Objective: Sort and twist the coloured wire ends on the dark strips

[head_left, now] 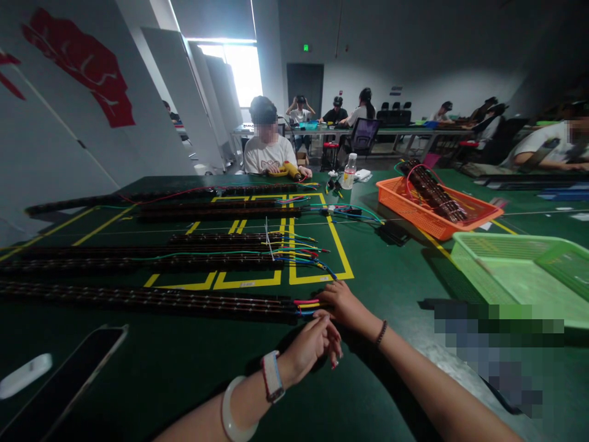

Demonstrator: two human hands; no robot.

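Observation:
At the front of the green table lies a long dark strip bundle (221, 301), with red, yellow and blue wires (307, 305) coming out of its right end. My right hand (347, 304) reaches over those wire ends, its fingers closed around them. Below it, my left hand (309, 347) pinches at the blue wire with thumb and forefinger while its other fingers hang curled. The wire tips are hidden by my fingers. Just behind are more dark bundles (230, 261) with loose coloured wires and a white cable tie (268, 239) standing up.
Yellow tape rectangles (321, 281) mark the table. To the right are an orange basket (400, 205) holding a dark bundle and a green basket (464, 264). A phone (69, 374) and a white case (25, 376) lie front left. Across sits a person (269, 150) with a yellow tool; a bottle (350, 172) stands nearby.

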